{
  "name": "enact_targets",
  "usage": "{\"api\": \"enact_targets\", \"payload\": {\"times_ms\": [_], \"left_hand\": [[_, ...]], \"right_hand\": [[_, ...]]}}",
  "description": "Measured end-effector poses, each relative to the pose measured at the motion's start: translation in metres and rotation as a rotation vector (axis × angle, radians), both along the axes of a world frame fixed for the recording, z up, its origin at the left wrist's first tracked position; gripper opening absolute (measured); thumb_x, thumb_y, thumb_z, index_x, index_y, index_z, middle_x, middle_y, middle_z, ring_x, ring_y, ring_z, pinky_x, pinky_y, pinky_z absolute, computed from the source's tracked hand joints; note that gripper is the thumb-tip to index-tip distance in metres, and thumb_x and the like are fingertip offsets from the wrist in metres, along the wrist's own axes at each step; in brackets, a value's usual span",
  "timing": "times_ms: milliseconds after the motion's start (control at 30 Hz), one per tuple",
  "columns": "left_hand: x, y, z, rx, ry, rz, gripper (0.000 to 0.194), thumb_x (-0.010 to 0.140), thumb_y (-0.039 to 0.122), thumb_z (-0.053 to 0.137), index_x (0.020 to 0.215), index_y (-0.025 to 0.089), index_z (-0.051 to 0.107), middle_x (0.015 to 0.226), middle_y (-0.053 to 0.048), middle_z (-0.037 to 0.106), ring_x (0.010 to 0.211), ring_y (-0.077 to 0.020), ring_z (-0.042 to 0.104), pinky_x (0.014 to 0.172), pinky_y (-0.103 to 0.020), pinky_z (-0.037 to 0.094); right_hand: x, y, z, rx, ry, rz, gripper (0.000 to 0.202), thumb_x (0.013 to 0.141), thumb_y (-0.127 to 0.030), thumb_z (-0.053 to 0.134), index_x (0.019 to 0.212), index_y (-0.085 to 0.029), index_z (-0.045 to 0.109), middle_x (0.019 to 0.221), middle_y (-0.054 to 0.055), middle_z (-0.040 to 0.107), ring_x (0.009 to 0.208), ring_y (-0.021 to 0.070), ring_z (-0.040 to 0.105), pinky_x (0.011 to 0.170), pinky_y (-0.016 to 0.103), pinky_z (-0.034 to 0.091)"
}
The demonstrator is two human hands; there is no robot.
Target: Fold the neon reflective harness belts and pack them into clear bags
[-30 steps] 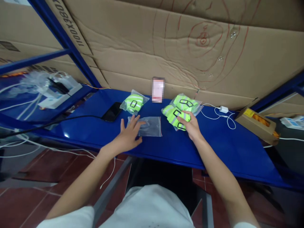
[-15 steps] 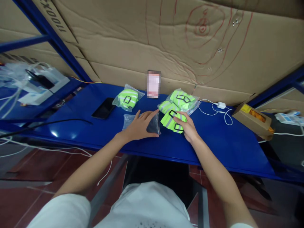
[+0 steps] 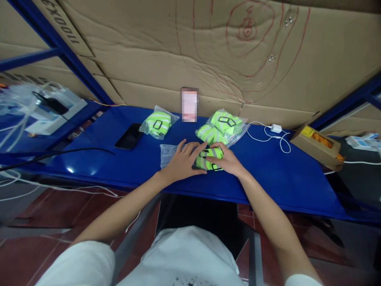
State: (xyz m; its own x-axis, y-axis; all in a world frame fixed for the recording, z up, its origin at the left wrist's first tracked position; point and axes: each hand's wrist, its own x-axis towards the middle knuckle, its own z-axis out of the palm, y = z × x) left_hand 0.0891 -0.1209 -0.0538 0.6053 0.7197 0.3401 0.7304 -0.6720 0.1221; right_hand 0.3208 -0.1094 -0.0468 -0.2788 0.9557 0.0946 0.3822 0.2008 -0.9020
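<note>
My left hand (image 3: 186,162) holds a clear plastic bag (image 3: 167,155) on the blue table, its thumb and forefinger spread at the bag's right end. In my right hand (image 3: 228,161) is a folded yellow-green strap bundle (image 3: 212,154) with grey stripes and black buckles. The bundle's left end meets the bag's right end between my hands and looks partly inside it. Just behind lie bagged yellow-green bundles (image 3: 228,122). Another bagged bundle (image 3: 158,124) sits to the left, beside a black phone (image 3: 128,136).
A blurred pink-and-white item (image 3: 189,105) leans on the cardboard at the back. A white charger (image 3: 276,128) with cable and an open cardboard box (image 3: 317,147) are at the right. Power strips (image 3: 56,115) and cables lie at the left.
My right hand has moved left with the strap bundle, bringing it to the bag's right end. My left hand and the bag have shifted slightly right. The camera view has shifted a little.
</note>
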Motion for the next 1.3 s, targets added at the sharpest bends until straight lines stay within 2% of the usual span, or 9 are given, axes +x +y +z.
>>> {"api": "enact_targets", "payload": {"times_ms": [167, 267, 400, 467, 633, 800, 1000, 1133, 1300], "left_hand": [[0.013, -0.003, 0.005, 0.013, 0.042, -0.039, 0.106, 0.085, 0.073, 0.063, 0.164, 0.018, 0.017, 0.141, -0.02, 0.055, 0.138, -0.0361, 0.048, 0.124, -0.056, 0.02], [0.018, -0.004, 0.016, 0.056, 0.047, -0.039, 0.106, 0.085, 0.07, 0.065, 0.164, 0.02, 0.015, 0.14, -0.02, 0.054, 0.135, -0.0378, 0.049, 0.12, -0.054, 0.028], [0.019, -0.005, 0.024, 0.078, 0.031, -0.028, 0.11, 0.083, 0.069, 0.069, 0.164, 0.023, 0.01, 0.141, -0.021, 0.052, 0.131, -0.0401, 0.052, 0.111, -0.052, 0.037], [0.02, -0.006, 0.024, 0.079, 0.051, -0.055, 0.11, 0.083, 0.066, 0.071, 0.164, 0.025, 0.009, 0.143, -0.021, 0.05, 0.134, -0.0406, 0.051, 0.109, -0.051, 0.04], [0.025, -0.003, 0.018, -0.061, -0.003, -0.069, 0.108, 0.083, 0.056, 0.076, 0.163, 0.028, 0.009, 0.141, -0.018, 0.052, 0.127, -0.0374, 0.059, 0.102, -0.046, 0.049], [0.033, -0.003, 0.017, -0.082, -0.078, -0.045, 0.105, 0.087, 0.053, 0.073, 0.163, 0.026, 0.007, 0.141, -0.017, 0.056, 0.124, -0.0352, 0.062, 0.099, -0.044, 0.05], [0.054, -0.014, 0.014, 0.052, 0.169, 0.036, 0.091, 0.092, 0.05, 0.067, 0.163, 0.022, 0.016, 0.153, -0.025, 0.045, 0.133, -0.0419, 0.053, 0.103, -0.051, 0.043], [0.06, -0.011, 0.018, 0.005, 0.158, 0.067, 0.095, 0.088, 0.05, 0.072, 0.162, 0.024, 0.018, 0.151, -0.025, 0.047, 0.13, -0.0414, 0.055, 0.1, -0.05, 0.046], [0.04, 0.003, 0.031, -0.15, -0.08, 0.044, 0.115, 0.083, 0.057, 0.076, 0.164, 0.028, -0.001, 0.147, -0.02, 0.049, 0.128, -0.0391, 0.059, 0.096, -0.047, 0.051]], "right_hand": [[-0.003, -0.004, 0.001, 0.041, 0.129, 0.18, 0.053, 0.081, -0.047, 0.078, 0.123, -0.027, 0.054, 0.129, 0.005, 0.063, 0.124, 0.0251, 0.059, 0.106, 0.04, 0.046], [-0.004, -0.003, 0.003, 0.088, 0.266, 0.12, 0.048, 0.083, -0.047, 0.076, 0.12, -0.027, 0.053, 0.125, 0.006, 0.064, 0.124, 0.0234, 0.058, 0.103, 0.037, 0.047], [-0.001, -0.001, 0.004, 0.138, 0.246, -0.02, 0.04, 0.083, -0.049, 0.077, 0.111, -0.025, 0.062, 0.109, 0.004, 0.067, 0.098, 0.0208, 0.064, 0.087, 0.034, 0.051], [0.001, -0.001, 0.007, 0.15, 0.225, 0.015, 0.037, 0.086, -0.049, 0.074, 0.113, -0.024, 0.065, 0.106, 0.003, 0.069, 0.091, 0.0199, 0.065, 0.083, 0.033, 0.051], [0.002, -0.008, 0.013, 0.241, 0.15, 0.081, 0.033, 0.096, -0.048, 0.06, 0.119, -0.025, 0.065, 0.115, 0.005, 0.072, 0.104, 0.0236, 0.067, 0.093, 0.036, 0.05], [-0.005, -0.007, 0.006, 0.297, 0.104, -0.107, 0.031, 0.098, -0.05, 0.055, 0.111, -0.024, 0.068, 0.106, 0.005, 0.074, 0.095, 0.0226, 0.068, 0.091, 0.035, 0.05], [-0.011, 0.005, -0.022, 0.19, 0.188, -0.281, 0.036, 0.094, -0.056, 0.054, 0.1, -0.022, 0.065, 0.096, 0.005, 0.072, 0.091, 0.022, 0.066, 0.086, 0.034, 0.051], [-0.006, 0.006, -0.018, 0.154, 0.179, -0.176, 0.035, 0.094, -0.054, 0.056, 0.111, -0.024, 0.065, 0.11, 0.005, 0.073, 0.105, 0.0224, 0.067, 0.097, 0.037, 0.051], [0.015, 0.004, 0.014, -0.113, 0.31, 0.338, 0.061, 0.082, -0.043, 0.077, 0.139, -0.032, 0.057, 0.151, 0.003, 0.056, 0.141, 0.0238, 0.05, 0.114, 0.041, 0.046]]}}
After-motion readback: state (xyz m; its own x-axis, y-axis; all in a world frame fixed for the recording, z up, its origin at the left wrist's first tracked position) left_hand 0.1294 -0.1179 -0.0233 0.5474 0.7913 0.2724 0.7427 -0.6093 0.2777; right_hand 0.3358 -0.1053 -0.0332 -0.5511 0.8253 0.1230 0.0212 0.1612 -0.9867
